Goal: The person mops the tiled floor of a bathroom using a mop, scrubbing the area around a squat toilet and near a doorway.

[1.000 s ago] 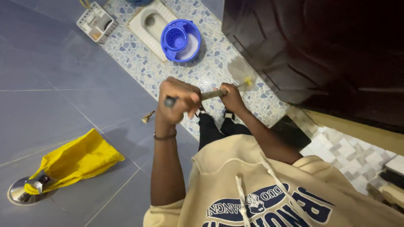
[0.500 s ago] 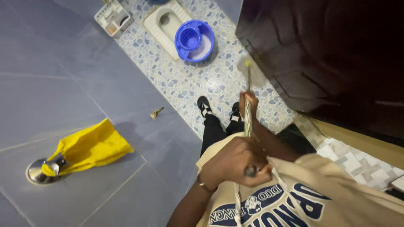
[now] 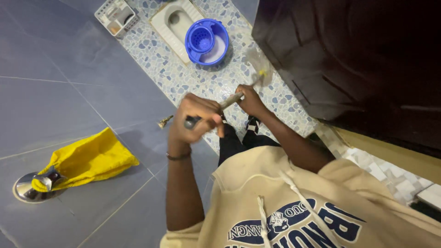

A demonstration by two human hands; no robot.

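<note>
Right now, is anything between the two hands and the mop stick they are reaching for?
No. Both hands already grip it: the left hand at the top end, the right hand lower on the mop stick. Nothing lies between.

A glossy plastic bucket, a matt yellow cloth and smooth tiles are seen.
</note>
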